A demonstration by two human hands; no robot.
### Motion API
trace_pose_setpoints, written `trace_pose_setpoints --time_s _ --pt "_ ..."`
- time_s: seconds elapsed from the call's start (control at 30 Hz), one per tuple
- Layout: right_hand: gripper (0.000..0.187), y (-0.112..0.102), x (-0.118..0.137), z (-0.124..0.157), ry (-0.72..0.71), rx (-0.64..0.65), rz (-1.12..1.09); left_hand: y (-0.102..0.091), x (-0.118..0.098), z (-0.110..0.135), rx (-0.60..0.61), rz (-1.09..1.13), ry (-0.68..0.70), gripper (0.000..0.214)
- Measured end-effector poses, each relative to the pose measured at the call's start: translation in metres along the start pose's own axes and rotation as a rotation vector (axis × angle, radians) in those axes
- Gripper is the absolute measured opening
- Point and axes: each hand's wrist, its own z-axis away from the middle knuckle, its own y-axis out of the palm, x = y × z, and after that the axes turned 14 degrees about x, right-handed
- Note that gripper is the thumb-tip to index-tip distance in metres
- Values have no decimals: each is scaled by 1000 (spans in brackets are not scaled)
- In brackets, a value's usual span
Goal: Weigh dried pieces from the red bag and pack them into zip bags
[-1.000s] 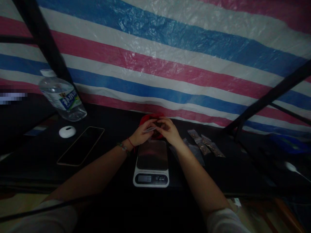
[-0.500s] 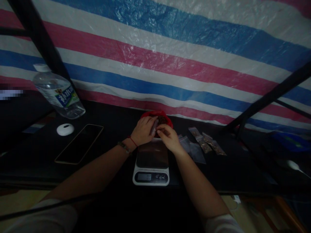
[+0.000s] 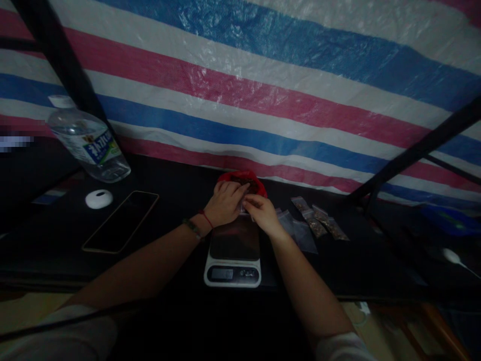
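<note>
My left hand [image 3: 224, 203] and my right hand [image 3: 263, 214] meet just beyond the far edge of a white kitchen scale [image 3: 233, 250] with a dark platform. Both hands are closed in a pinch on a small clear plastic bag [image 3: 242, 206] held between them. Right behind the fingers sits a red bag [image 3: 246, 179] with dark brownish contents showing at its opening. Two thin bracelets circle my left wrist.
Several small clear bags [image 3: 317, 223], some filled with brown bits, lie right of the scale on the black table [image 3: 176, 185]. A phone [image 3: 121, 221], a white round object [image 3: 98, 199] and a water bottle [image 3: 88, 140] stand at the left. A striped tarp [image 3: 263, 90] hangs behind.
My hands have come lower and closer together over the scale's far edge. The small bag, earlier held flat and then upright, is now mostly covered by my fingers.
</note>
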Motion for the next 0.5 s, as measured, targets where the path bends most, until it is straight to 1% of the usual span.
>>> trace_pose_setpoints --time_s 0.07,0.13,0.23,0.3,0.37,0.4,0.47,0.5 --pt "17 -3 -1 0 -7 60 -67 2 5 0 16 39 85 62" --pt "20 -6 -3 1 3 93 -144 4 13 1 13 78 135 65" --pt "25 -11 -5 1 43 68 -198 5 26 2 -23 131 145 69" --pt "27 -14 -6 1 65 46 -199 5 34 2 -74 220 157 80" --pt "28 -17 -5 1 59 4 -201 7 41 2 -143 394 143 92" --pt "28 -18 -5 0 51 -29 -200 9 45 1 -173 524 115 92" --pt "28 -19 -5 -1 36 -106 -181 14 51 0 -195 831 19 79" --pt "27 -20 -6 -2 34 -137 -165 16 53 0 -180 980 -36 72"
